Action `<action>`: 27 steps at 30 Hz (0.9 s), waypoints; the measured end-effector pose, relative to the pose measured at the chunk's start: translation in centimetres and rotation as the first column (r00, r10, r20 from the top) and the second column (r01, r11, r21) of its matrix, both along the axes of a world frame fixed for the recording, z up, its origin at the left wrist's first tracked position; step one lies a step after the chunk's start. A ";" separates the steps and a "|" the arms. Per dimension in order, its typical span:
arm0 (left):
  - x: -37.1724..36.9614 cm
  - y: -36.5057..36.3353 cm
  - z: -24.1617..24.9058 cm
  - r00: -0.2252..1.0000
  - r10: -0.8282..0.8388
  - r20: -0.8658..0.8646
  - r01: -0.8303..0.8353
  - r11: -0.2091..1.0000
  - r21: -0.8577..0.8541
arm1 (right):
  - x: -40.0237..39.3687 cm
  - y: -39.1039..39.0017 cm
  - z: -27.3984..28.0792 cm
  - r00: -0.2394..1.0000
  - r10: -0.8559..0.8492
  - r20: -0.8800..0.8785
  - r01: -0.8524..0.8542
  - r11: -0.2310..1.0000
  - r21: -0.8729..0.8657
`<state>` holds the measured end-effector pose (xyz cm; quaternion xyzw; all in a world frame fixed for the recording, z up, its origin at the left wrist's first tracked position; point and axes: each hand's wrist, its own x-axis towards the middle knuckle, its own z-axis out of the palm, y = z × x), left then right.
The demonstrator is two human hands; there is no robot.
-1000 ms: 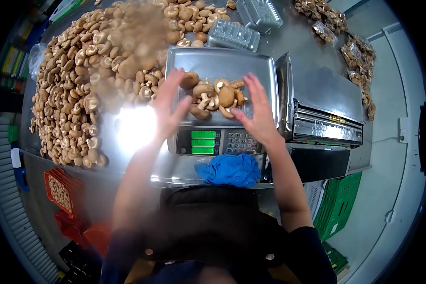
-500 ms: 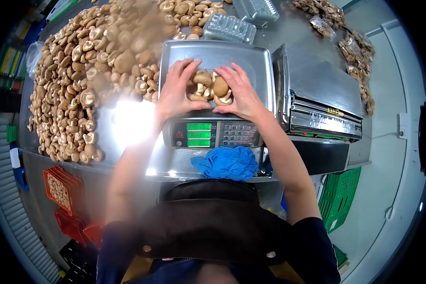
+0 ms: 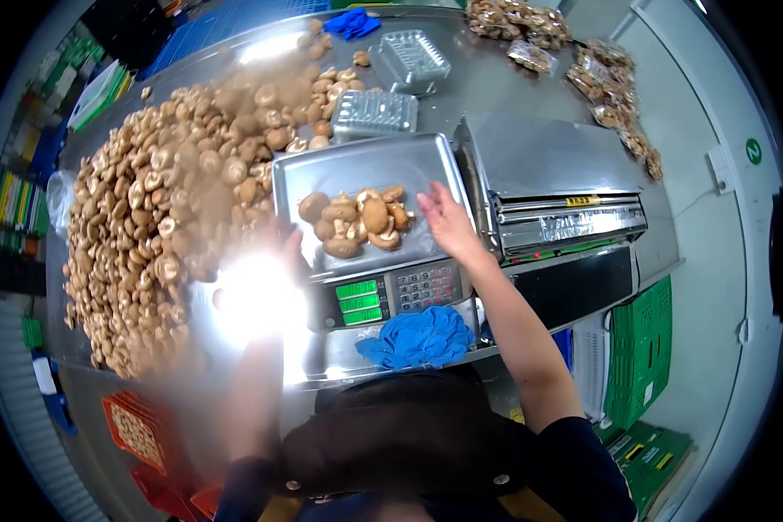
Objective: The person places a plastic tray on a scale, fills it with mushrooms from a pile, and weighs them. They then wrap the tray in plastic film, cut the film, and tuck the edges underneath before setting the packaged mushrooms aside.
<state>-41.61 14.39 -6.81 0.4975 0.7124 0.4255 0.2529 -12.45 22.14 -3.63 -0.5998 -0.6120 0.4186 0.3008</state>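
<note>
My right hand is open, fingers spread and a little curled, holding nothing, over the right side of the metal pan and just beside the loose mushrooms. My left hand is near the pan's left edge, washed out by glare; I can't tell how far it is open or whether it has hold of anything.

The mushrooms lie in a small cluster on the pan, caps and stems at all angles. I judge each one light and springy, firm enough to lift but easily bruised or torn where cap meets stem. I'd cup a few from both sides with flat fingers, or take one by the cap's rounded sides, without pinching the rim. On smooth metal they'd probably slide or roll if nudged.

In front of the pan are the lit display and keypad, with a crumpled blue cloth nearer me. Beyond the pan sit plastic tubs, and the big mushroom heap spreads to the left.
</note>
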 end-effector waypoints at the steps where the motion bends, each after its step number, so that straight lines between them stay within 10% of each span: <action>1: -0.3 0.2 1.7 0.965 -0.018 0.263 0.061 0.986 -0.156 | -0.4 -0.3 0.4 0.995 -0.020 -0.094 0.008 0.991 -0.132; 2: -0.4 0.7 3.3 0.864 0.010 0.504 0.158 0.944 -0.289 | -1.1 -0.3 0.7 0.981 -0.048 -0.187 -0.001 0.967 -0.256; 6: 0.5 1.6 3.7 0.885 -0.077 0.459 0.220 0.938 -0.267 | -1.5 1.3 -3.3 0.994 0.108 -0.005 -0.108 0.994 -0.002; 12: 4.2 0.7 7.8 0.907 -0.091 0.411 0.136 0.987 -0.080 | 3.8 1.5 5.2 0.966 0.260 0.004 -0.256 0.951 0.175; 16: 14.5 2.5 13.9 0.900 -0.127 0.417 0.159 0.986 -0.043 | 12.7 3.9 8.4 0.961 0.269 0.064 -0.277 0.930 0.243; 27: 39.1 16.4 9.2 0.863 -0.314 0.396 0.371 0.925 -0.074 | 39.0 12.4 8.2 0.997 0.074 -0.032 -0.073 0.997 0.033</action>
